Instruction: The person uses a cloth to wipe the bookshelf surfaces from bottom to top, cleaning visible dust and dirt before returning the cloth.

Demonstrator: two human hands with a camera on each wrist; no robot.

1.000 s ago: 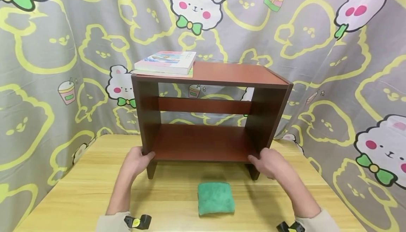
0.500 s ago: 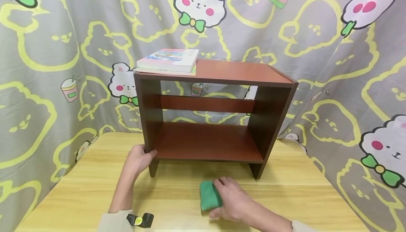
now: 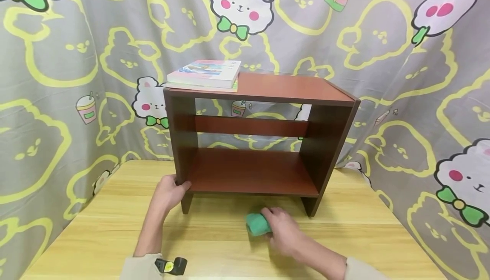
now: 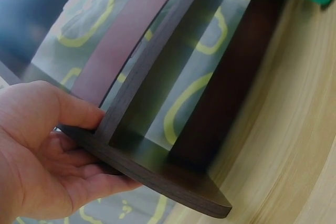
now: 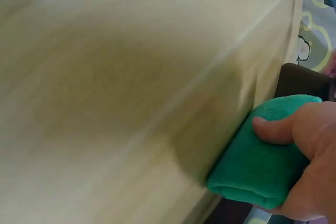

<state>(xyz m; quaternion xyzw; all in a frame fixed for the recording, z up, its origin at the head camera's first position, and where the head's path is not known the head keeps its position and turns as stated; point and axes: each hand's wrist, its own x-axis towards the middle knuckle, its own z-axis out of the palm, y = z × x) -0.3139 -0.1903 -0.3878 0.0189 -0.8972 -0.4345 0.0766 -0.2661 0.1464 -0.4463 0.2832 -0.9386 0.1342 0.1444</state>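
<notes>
A small dark-brown wooden shelf [image 3: 254, 171] with reddish boards stands upright on the table. My left hand [image 3: 167, 194] grips its left side panel low down, thumb on the inner side at the lower board and fingers around the outside, as the left wrist view also shows [image 4: 50, 150]. In front of the shelf, my right hand [image 3: 285, 231] holds a folded green cloth [image 3: 257, 224]. The right wrist view has the thumb lying across the cloth [image 5: 262, 166]; most of the other fingers are hidden behind it.
Two stacked books [image 3: 206, 75] lie at the left end of the shelf's top. A light wooden table [image 3: 214, 250] carries the shelf. Grey curtains [image 3: 386, 67] with cartoon figures hang behind and at both sides.
My right hand let go of the shelf's right side, moved to the cloth on the table, took hold of it and lifted it slightly towards the shelf. The left hand keeps its grip.
</notes>
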